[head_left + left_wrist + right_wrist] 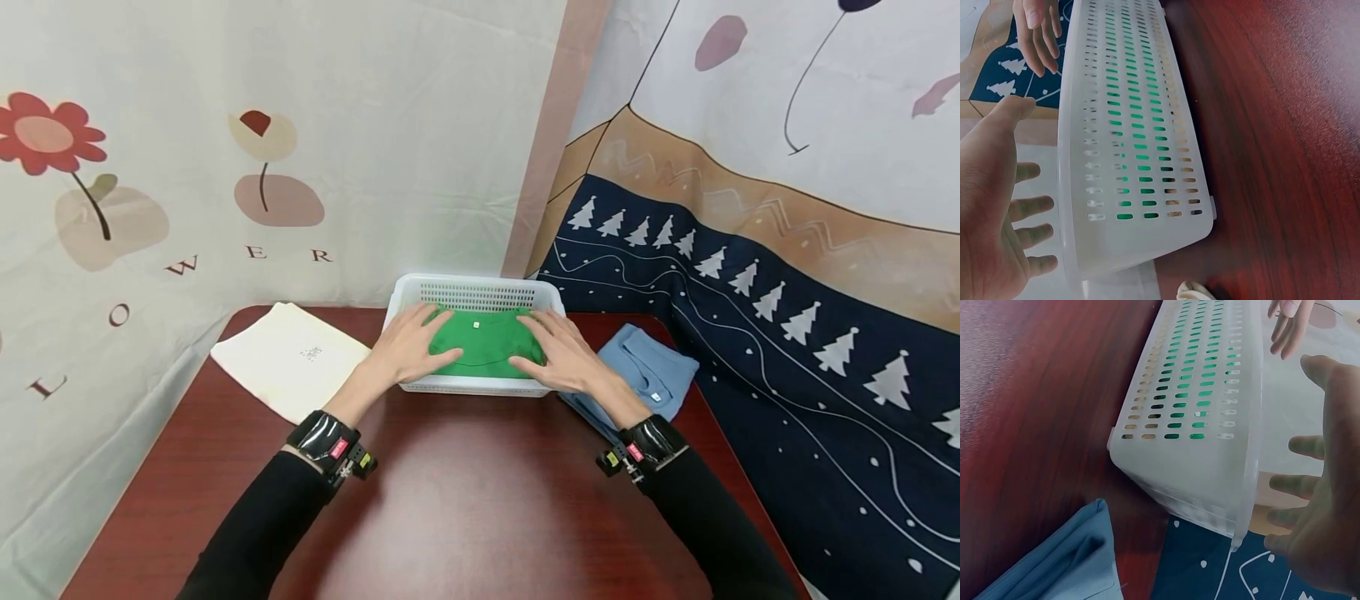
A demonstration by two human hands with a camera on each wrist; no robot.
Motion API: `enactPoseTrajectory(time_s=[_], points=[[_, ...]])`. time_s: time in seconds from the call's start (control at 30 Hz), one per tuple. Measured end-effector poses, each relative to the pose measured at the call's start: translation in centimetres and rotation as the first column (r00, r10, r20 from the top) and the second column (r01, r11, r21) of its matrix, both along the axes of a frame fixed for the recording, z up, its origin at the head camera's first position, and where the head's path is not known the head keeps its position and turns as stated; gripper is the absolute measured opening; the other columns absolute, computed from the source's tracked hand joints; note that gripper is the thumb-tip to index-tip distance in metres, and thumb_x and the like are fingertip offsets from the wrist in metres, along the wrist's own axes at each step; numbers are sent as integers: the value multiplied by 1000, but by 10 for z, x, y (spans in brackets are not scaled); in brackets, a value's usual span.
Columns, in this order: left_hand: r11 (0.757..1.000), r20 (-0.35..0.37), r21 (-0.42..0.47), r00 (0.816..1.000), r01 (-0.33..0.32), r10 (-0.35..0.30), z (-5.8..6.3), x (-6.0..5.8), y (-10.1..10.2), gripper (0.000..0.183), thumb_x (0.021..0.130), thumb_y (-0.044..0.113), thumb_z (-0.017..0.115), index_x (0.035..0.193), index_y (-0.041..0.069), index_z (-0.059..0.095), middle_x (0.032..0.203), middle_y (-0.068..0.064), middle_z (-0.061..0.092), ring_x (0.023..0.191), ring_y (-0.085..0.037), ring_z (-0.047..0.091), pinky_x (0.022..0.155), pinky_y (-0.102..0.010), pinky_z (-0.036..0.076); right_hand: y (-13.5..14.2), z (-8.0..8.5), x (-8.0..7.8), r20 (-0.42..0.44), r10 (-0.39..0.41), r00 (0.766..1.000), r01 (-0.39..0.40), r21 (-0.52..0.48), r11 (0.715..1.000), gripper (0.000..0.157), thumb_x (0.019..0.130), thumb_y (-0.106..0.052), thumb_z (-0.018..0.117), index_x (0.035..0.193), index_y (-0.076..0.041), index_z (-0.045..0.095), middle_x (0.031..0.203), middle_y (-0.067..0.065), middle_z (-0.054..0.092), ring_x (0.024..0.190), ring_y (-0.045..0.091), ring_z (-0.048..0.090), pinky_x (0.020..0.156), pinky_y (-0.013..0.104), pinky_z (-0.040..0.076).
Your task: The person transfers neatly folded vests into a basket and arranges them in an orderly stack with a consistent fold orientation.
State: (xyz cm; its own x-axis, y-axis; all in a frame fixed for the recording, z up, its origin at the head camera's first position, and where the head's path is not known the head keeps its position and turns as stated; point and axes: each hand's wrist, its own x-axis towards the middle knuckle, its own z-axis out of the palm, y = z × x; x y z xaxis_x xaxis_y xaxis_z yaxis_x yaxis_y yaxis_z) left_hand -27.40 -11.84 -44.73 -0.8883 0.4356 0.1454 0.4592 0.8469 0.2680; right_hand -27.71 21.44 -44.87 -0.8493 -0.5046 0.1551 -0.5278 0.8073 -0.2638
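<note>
A folded green garment (486, 343) with a small white tag lies in the white plastic basket (474, 387). Over the basket's left side is my left hand (408, 346), fingers spread and fairly straight. My right hand (561, 350) mirrors it over the right side, its fingers likewise apart. In the left wrist view the left hand (988, 200) appears above the basket rim, gripping nothing. The right wrist view shows the right hand (1329, 481) beyond the rim, also holding nothing. Through the slots of the basket wall (1179, 456), green fabric shows above something tan.
Left of the basket, a folded cream-white garment (292, 362) with small dark print lies on the dark red table (472, 500). Folded blue garments (651, 371) lie to the right. Printed cloths (420, 167) hang behind the table and along its right side.
</note>
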Motion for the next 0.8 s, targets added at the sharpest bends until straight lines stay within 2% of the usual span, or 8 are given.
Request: enactPoseTrajectory(time_s=[0.23, 0.4, 0.6, 0.8], points=[[1000, -21, -1, 1000, 17, -17, 0, 7, 7, 85, 105, 66, 63, 172, 17, 47, 178, -23, 45, 170, -47, 36, 140, -64, 29, 12, 0, 13, 38, -30, 999, 31, -12, 999, 89, 105, -65, 69, 175, -18, 42, 183, 18, 37, 173, 49, 28, 141, 74, 17], [999, -23, -10, 999, 43, -44, -1, 12, 17, 85, 106, 67, 62, 173, 18, 46, 177, -22, 46, 170, -46, 36, 139, -67, 30, 23, -2, 21, 45, -59, 997, 60, -26, 998, 88, 104, -64, 71, 174, -18, 43, 181, 19, 39, 173, 51, 25, 140, 74, 17], [997, -40, -29, 997, 69, -70, 0, 20, 33, 83, 107, 68, 60, 173, 19, 47, 177, -17, 47, 170, -44, 37, 139, -64, 31, 41, -2, 32, 50, -86, 995, 88, -47, 995, 88, 105, -60, 72, 175, -17, 42, 182, 20, 37, 174, 50, 22, 139, 77, 15], [993, -44, -21, 992, 113, -114, 6, 31, 53, 82, 108, 68, 59, 173, 20, 46, 178, -15, 46, 171, -42, 36, 139, -64, 32, 61, -2, 42, 36, -114, 993, 116, -56, 992, 88, 105, -58, 74, 175, -16, 42, 181, 20, 38, 174, 50, 22, 139, 77, 13]])
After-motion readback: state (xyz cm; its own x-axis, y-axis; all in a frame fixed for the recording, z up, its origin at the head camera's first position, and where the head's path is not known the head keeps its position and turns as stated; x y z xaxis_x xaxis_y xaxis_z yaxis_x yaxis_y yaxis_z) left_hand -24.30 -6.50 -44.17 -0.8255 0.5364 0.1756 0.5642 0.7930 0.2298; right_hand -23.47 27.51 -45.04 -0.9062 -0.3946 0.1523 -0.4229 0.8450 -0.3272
